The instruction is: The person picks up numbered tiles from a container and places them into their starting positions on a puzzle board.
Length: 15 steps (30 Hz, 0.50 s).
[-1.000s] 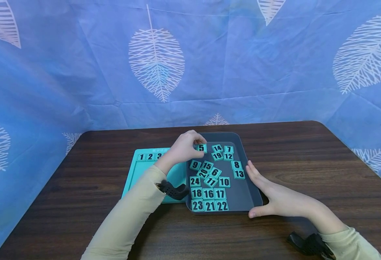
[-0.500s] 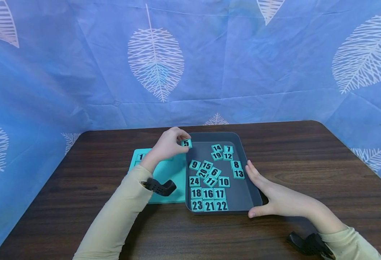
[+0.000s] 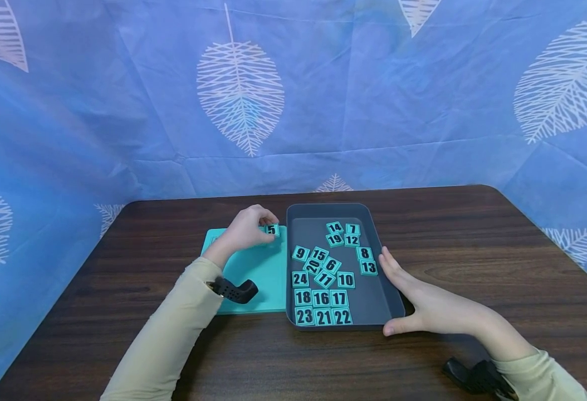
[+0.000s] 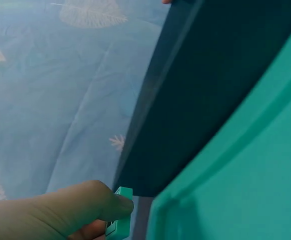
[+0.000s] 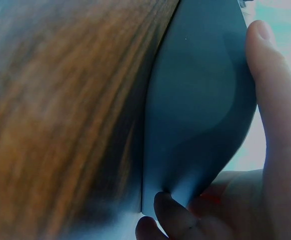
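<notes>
Between thumb and fingers, my left hand (image 3: 247, 228) pinches a small turquoise number tile (image 3: 272, 230) marked 5. It is over the upper right corner of a turquoise tile board (image 3: 260, 278); in the left wrist view the tile (image 4: 119, 215) appears edge-on by the board's rim (image 4: 160, 210). That hand hides the board's top row. A dark grey tray (image 3: 373, 298) to the board's right holds loose number tiles such as 10 (image 3: 346, 279). My right hand (image 3: 424, 303) rests against the tray's near right corner, thumb at the front, fingers along the side (image 5: 200, 90).
The brown wooden table (image 3: 454, 234) runs around board and tray. A blue cloth (image 3: 313, 100) with white leaf prints hangs behind it. The tray's raised left wall stands right against the board.
My left hand has carried tile 5 leftward out of the tray to the board's upper right corner. The right hand and the tray have stayed in place.
</notes>
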Each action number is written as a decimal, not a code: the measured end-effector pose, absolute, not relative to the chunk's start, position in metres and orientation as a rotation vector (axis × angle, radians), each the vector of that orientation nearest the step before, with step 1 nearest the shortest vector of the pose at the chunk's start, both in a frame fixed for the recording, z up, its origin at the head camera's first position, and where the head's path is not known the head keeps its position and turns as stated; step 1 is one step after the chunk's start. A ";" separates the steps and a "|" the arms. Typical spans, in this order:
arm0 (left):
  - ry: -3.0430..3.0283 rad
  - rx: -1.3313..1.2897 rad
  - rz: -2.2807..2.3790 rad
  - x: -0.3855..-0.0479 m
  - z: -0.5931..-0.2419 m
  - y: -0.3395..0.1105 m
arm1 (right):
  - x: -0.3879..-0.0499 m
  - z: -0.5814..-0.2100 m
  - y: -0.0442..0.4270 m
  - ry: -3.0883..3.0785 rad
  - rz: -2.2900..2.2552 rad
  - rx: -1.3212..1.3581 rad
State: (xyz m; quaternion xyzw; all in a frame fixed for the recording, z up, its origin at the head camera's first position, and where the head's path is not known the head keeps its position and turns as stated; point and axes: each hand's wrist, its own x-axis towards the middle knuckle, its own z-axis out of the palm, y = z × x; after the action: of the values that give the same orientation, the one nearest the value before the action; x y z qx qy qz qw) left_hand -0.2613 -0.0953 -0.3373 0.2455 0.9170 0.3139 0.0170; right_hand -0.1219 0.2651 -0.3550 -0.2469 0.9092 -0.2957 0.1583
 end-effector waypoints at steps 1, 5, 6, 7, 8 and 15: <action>2.846 0.764 0.969 -0.262 -0.339 -0.096 | -0.122 -0.355 0.265 2.600 -0.846 -0.704; 2.825 0.761 0.950 -0.264 -0.344 -0.096 | -0.122 -0.354 0.266 2.594 -0.861 -0.715; 2.820 0.758 0.947 -0.264 -0.346 -0.096 | -0.122 -0.354 0.266 2.593 -0.864 -0.714; 2.816 0.758 0.943 -0.264 -0.347 -0.096 | -0.122 -0.353 0.266 2.593 -0.865 -0.713; 2.811 0.757 0.939 -0.265 -0.348 -0.096 | -0.122 -0.353 0.266 2.592 -0.867 -0.713; 2.793 0.769 0.924 -0.265 -0.353 -0.096 | -0.121 -0.353 0.265 2.585 -0.856 -0.727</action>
State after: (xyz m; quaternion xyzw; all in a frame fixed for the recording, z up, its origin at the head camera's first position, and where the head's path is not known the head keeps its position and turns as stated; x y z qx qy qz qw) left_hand -0.2651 -0.0957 -0.3530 0.2525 0.9174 0.3034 0.0504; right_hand -0.1215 0.2649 -0.3525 -0.2545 0.9053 -0.2998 0.1607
